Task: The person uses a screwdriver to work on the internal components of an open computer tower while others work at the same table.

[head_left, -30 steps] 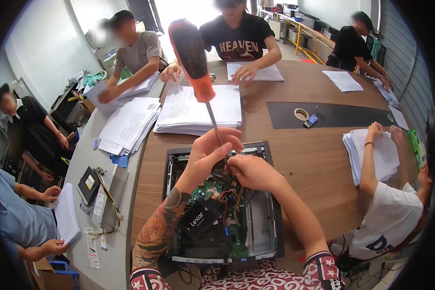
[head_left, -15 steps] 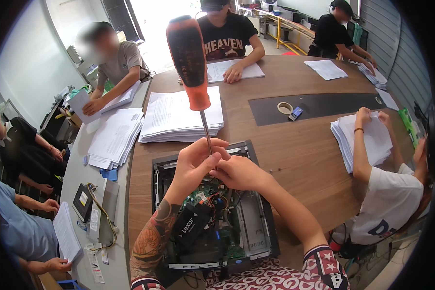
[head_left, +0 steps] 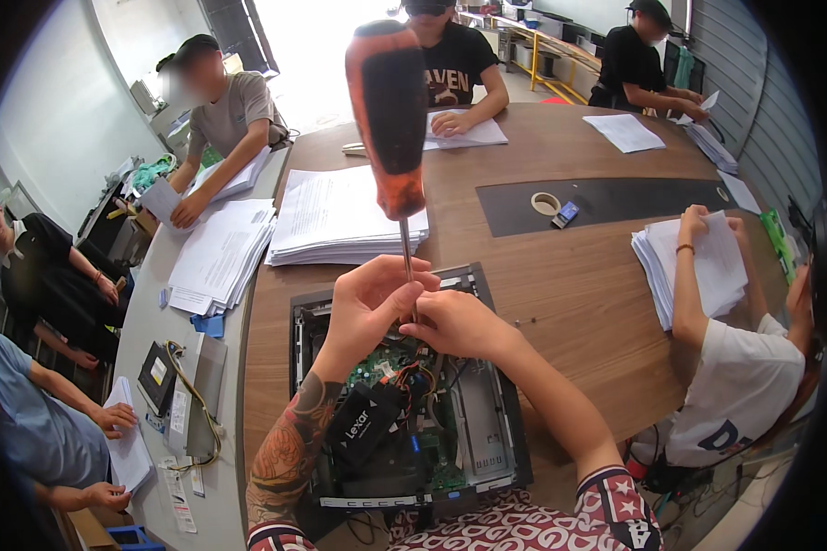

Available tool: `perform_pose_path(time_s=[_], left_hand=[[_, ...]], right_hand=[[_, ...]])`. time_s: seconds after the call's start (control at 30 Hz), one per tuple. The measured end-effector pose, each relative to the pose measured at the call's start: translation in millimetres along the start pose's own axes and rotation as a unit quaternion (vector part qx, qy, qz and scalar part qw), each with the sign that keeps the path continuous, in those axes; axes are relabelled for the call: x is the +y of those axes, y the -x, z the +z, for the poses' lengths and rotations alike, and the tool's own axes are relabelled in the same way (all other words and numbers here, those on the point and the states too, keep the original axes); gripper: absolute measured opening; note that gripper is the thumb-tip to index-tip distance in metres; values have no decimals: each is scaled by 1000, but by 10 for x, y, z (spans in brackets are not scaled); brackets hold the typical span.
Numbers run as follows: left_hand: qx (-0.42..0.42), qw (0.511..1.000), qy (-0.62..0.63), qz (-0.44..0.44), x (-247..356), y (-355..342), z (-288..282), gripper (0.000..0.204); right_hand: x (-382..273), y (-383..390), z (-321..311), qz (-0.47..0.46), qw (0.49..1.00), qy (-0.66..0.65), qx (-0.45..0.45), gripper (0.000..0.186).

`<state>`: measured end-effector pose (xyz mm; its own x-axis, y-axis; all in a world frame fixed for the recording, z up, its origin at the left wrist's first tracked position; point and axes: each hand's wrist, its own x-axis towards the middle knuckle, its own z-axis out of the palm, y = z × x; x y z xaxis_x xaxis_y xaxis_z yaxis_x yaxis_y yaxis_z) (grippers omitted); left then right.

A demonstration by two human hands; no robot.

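Note:
A screwdriver (head_left: 390, 119) with an orange and black handle stands nearly upright, handle on top. My left hand (head_left: 369, 308) is closed around its metal shaft, thumb and fingers pressed against it. My right hand (head_left: 464, 323) pinches at the shaft's lower end; its fingertips hide the tip and anything small held there. Both hands are over an open computer case (head_left: 515, 432) with a black frame. Inside it show a green circuit board (head_left: 368, 369), bundled coloured wires (head_left: 418, 375), a black rectangular drive (head_left: 363, 427) and a bare metal bay (head_left: 478, 418).
Paper stacks (head_left: 331, 225) lie beyond the case. A tape roll (head_left: 545, 204) and a small blue packet (head_left: 565, 216) rest on a dark strip. Small screws (head_left: 526, 321) lie right of the case. A metal power supply (head_left: 198, 395) sits left. Several people handle papers around the table.
The screwdriver's handle has swung to the right and turned, showing more of its black grip. Both hands stay over the case, shifted only slightly.

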<state>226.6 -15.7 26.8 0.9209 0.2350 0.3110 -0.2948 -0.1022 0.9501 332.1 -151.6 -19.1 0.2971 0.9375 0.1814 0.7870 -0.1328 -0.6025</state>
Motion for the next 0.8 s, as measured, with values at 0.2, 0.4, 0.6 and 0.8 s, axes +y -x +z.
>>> perform_pose_path(time_s=[0.2,0.4,0.6,0.8], left_hand=[[-56,997,16,43,-101,2,-87,14],[-5,997,7,75,-186,-41,-92,15],[14,997,-2,70,-148,-29,-78,21],[-63,997,20,33,-86,0,-104,17]], right_hand=[[33,17,53,-12,999,-17,25,26],[75,-10,66,-30,999,-7,23,28],[44,-1,27,-23,1000,-5,11,29],[76,6,81,-21,1000,-12,19,27]])
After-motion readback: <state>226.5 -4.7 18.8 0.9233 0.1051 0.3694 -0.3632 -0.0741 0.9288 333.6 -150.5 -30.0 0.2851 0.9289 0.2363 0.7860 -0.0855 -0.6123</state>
